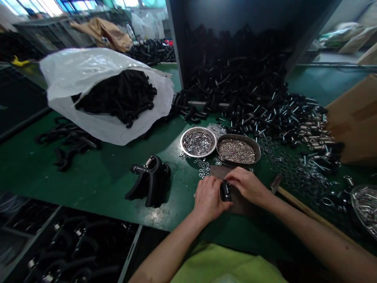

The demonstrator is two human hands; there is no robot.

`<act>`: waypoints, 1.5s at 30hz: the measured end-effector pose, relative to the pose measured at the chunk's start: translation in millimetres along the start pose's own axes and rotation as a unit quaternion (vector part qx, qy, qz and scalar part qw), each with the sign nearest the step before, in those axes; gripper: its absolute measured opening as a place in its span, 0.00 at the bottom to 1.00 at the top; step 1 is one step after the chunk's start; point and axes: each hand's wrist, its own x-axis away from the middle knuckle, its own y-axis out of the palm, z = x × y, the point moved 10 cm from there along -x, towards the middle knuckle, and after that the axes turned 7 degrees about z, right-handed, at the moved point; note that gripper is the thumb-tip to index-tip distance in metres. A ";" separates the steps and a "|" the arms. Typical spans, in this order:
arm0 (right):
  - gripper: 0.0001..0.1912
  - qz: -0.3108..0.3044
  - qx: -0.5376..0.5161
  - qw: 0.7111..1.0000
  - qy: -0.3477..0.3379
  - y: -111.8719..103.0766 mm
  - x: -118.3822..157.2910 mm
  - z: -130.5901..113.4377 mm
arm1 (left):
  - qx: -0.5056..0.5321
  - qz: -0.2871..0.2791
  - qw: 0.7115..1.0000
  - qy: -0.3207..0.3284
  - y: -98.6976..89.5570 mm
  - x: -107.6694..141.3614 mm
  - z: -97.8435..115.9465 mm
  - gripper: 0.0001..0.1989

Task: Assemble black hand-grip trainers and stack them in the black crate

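My left hand (pixel 208 197) is closed around a small black plastic part (pixel 226 192), with thumb and fingers on either side of it. At the far end of that part, the fingertips of my right hand (pixel 247 184) are pinched together; what they hold, if anything, is hidden. Both hands are over a dark flat plate (pixel 240 206) on the green table. To the left stand black curved clamp-like pieces (pixel 151 182) with a metal spring at the top. Beyond my hands, a round metal bowl (pixel 182 146) holds small pins, and an oval tin (pixel 259 151) holds tiny metal pieces.
A hammer (pixel 277 184) lies right of my hands. Loose nuts (pixel 204 169) and metal rings (pixel 282 165) are scattered about. A white sack (pixel 118 131) of black parts lies left; a large dark bin (pixel 176 47) spills more parts behind. A cardboard box (pixel 353 122) stands right.
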 end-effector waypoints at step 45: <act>0.14 -0.056 0.262 0.953 0.141 -2.1 -216.7 95.8 | 0.014 -0.061 0.996 0.065 7.1 1.4 9.9 0.40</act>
